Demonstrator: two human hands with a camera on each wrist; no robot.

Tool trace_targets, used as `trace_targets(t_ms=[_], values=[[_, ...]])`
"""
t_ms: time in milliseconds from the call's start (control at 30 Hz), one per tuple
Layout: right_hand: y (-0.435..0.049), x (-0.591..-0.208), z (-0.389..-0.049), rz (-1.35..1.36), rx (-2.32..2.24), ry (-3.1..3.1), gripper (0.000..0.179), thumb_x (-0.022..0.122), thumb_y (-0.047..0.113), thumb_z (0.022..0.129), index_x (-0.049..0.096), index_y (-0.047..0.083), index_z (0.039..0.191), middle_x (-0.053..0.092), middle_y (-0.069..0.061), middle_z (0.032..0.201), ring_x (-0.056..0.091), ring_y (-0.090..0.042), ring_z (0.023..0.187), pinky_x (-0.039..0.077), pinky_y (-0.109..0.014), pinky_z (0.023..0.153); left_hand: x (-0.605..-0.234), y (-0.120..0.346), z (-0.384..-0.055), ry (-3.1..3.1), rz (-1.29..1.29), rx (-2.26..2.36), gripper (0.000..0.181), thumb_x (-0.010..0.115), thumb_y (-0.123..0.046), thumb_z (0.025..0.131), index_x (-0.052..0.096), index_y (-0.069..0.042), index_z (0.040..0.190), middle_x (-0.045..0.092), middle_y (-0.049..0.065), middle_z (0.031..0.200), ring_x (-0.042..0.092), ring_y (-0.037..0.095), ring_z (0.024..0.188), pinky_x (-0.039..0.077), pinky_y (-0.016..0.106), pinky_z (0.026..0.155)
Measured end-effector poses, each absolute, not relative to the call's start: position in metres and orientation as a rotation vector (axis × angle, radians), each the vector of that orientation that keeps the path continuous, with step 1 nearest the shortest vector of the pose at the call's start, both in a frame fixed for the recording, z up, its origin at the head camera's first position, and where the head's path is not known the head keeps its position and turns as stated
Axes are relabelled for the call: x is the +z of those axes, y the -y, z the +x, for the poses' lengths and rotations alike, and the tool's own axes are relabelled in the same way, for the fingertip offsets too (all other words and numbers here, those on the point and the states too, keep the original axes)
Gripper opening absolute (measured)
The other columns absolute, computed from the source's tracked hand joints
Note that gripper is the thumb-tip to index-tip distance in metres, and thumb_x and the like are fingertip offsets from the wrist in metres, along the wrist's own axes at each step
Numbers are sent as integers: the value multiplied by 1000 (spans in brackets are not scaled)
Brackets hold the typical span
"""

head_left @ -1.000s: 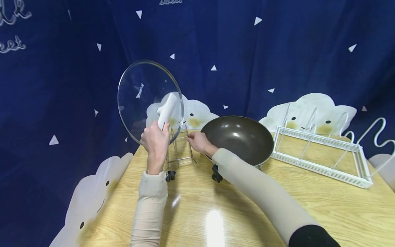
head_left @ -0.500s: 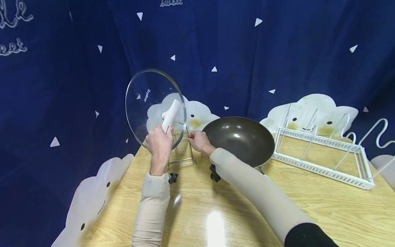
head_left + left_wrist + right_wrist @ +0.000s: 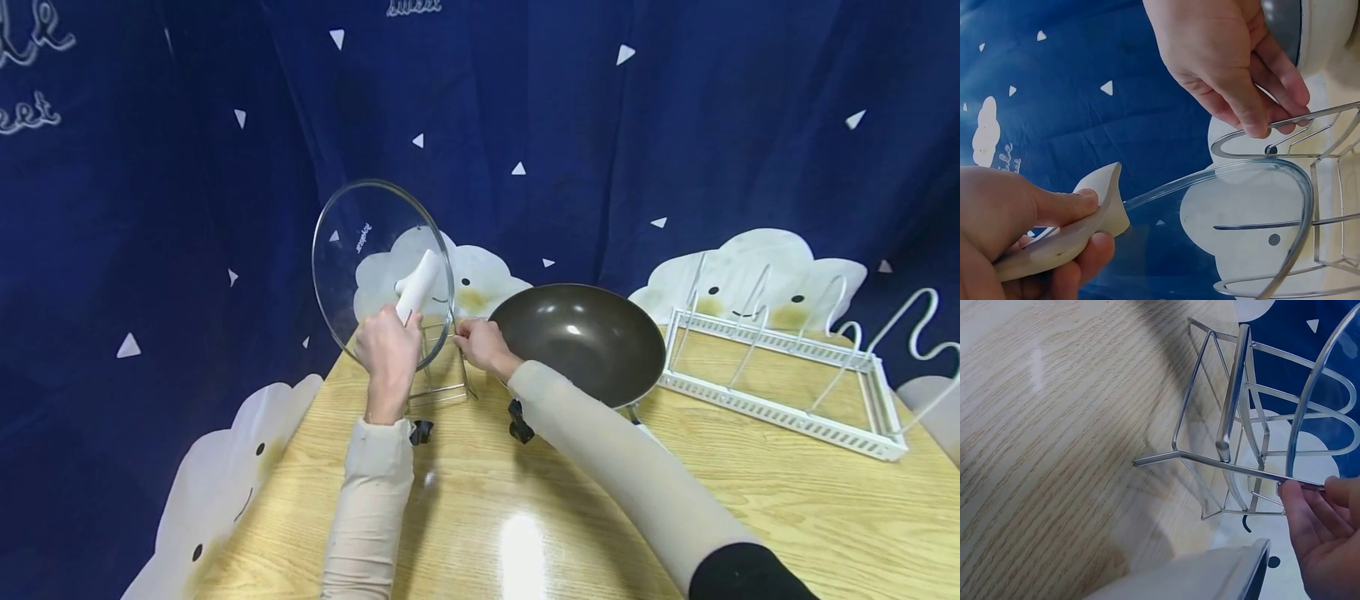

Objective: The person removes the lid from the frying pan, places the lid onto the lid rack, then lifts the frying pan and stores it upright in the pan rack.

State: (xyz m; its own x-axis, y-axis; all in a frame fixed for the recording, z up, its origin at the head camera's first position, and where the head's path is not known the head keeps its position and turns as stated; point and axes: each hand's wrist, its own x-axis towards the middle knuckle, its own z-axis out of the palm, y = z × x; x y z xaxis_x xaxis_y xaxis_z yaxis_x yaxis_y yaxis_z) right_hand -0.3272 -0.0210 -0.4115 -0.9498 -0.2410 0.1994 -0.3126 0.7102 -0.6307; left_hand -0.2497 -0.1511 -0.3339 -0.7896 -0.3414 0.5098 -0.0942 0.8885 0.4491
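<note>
My left hand grips the white handle of a round glass lid, which stands nearly upright with its face turned to the right. The lid's lower rim is among the wires of a small metal wire rack; whether it rests on the rack's base I cannot tell. My right hand pinches a side wire of that rack between thumb and fingers, seen closely in the right wrist view, where the rack stands on the wooden table.
A dark wok with a pale outside is just right of the rack. Farther right lies a white rack with tall wire dividers. Black knob-like parts are at the near side. A blue curtain hangs behind the table.
My left hand has brought the lid down and slightly right, towards the wire rack. My right hand has kept its pinch on the rack in about the same place.
</note>
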Motion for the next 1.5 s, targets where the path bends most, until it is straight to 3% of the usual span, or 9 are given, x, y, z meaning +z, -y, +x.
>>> trace_targets(t_ms=[500, 967, 1233, 1500], values=[[19, -411, -334, 445, 1020, 2813, 15, 63, 18, 92, 66, 11, 79, 60, 3, 64, 59, -17, 69, 48, -31, 69, -344, 149, -262, 2539, 360, -569, 34, 73, -29, 82, 67, 4, 88, 65, 22, 77, 63, 39, 70, 48, 47, 55], [19, -413, -336, 408, 1050, 2844, 17, 60, 21, 94, 71, 9, 88, 62, 4, 63, 58, -13, 64, 47, -29, 68, -355, 153, -263, 2589, 398, -557, 40, 71, -35, 82, 67, 3, 94, 66, 22, 81, 63, 39, 74, 49, 49, 57], [19, -413, -333, 430, 1068, 2861, 19, 59, 21, 95, 70, 7, 89, 62, 2, 66, 58, -14, 61, 47, -27, 61, -351, 149, -263, 2617, 404, -561, 36, 70, -31, 83, 66, 4, 89, 66, 21, 79, 63, 38, 72, 49, 49, 58], [20, -416, -330, 438, 1087, 2847, 20, 59, 23, 95, 71, 6, 91, 65, 0, 70, 58, -14, 63, 48, -28, 61, -347, 146, -261, 2652, 430, -574, 36, 68, -29, 85, 65, 6, 92, 65, 22, 82, 63, 38, 74, 50, 48, 60]])
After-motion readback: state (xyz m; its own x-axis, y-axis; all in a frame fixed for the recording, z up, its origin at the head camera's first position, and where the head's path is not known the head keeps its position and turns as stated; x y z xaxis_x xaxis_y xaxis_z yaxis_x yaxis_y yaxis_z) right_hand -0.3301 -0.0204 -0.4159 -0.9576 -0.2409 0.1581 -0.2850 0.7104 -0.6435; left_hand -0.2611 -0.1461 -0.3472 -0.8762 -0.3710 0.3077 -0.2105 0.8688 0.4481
